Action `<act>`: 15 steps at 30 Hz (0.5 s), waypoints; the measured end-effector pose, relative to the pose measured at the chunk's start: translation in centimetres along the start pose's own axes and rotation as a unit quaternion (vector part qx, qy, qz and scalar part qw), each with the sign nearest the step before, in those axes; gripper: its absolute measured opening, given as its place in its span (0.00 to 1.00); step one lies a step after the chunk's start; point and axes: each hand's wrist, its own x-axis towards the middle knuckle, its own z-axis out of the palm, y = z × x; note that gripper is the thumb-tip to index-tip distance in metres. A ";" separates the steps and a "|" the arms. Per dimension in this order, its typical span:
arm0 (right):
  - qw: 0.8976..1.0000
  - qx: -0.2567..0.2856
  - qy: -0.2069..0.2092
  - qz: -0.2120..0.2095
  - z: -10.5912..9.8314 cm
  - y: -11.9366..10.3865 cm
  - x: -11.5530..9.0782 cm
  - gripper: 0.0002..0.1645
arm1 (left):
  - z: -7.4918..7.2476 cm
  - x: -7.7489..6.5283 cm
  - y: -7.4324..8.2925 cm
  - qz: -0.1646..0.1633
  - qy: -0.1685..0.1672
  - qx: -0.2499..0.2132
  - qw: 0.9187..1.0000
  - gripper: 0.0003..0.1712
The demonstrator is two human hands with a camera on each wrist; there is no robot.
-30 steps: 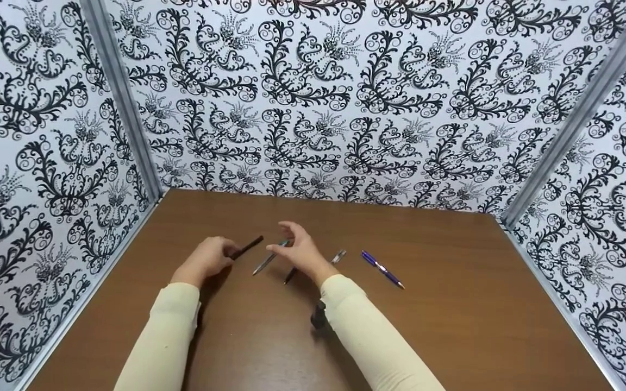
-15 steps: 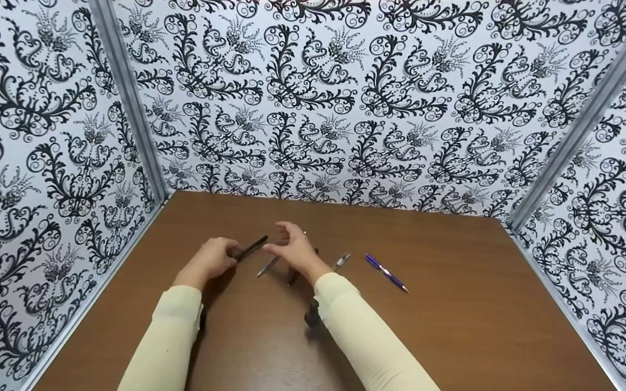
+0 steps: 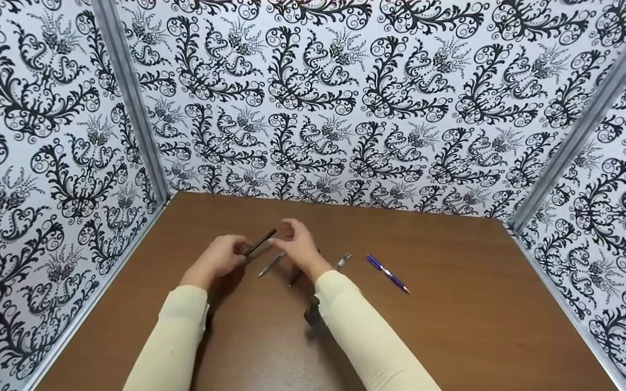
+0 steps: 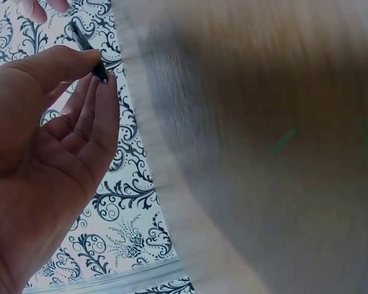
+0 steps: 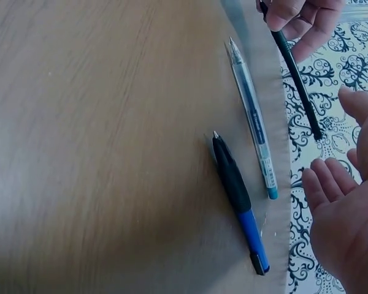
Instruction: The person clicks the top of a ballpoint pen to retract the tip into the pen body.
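In the head view, a black pen is held near one end by the left hand, raised over the table, with its free end pointed away from that grip toward the right hand. The right hand is spread wide and nothing is held in it. Below the space between the two hands, a clear pen is laid on the table; well off to the right of the right hand, a purple pen is seen.

In the left wrist view, the hold is shown as a pinch of thumb and fingers close to the pen's near end, so that most of the barrel is left unsupported beyond the grip. The pen is judged light, stiff and not easily broken; its slim, smooth-looking barrel could be rolled or swivelled by so short a pinch.

In the right wrist view, the free end is placed in front of the parted thumb and fingers of the right hand, apart from them. For a firmer hold, the barrel would best be taken near its middle, where balance is likeliest. Away from both grips, the clear pen and a blue-and-black pen are left untouched.
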 end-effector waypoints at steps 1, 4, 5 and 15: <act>1.000 0.003 0.002 0.000 -0.1 0.0 0.0 0.36 | 0.1 0.0 0.0 0.002 0.000 -0.007 1.000 0.15; 1.000 0.019 0.008 -0.005 -0.3 0.2 0.1 0.35 | 0.4 0.1 0.2 0.011 0.001 -0.025 1.000 0.15; 1.000 0.022 0.009 -0.006 -0.4 0.4 0.2 0.35 | 0.5 0.1 0.4 0.011 0.000 -0.031 0.999 0.15; 0.999 0.034 0.026 0.016 -1.8 0.5 0.1 0.37 | 1.4 0.4 1.7 0.025 -0.006 -0.081 0.996 0.16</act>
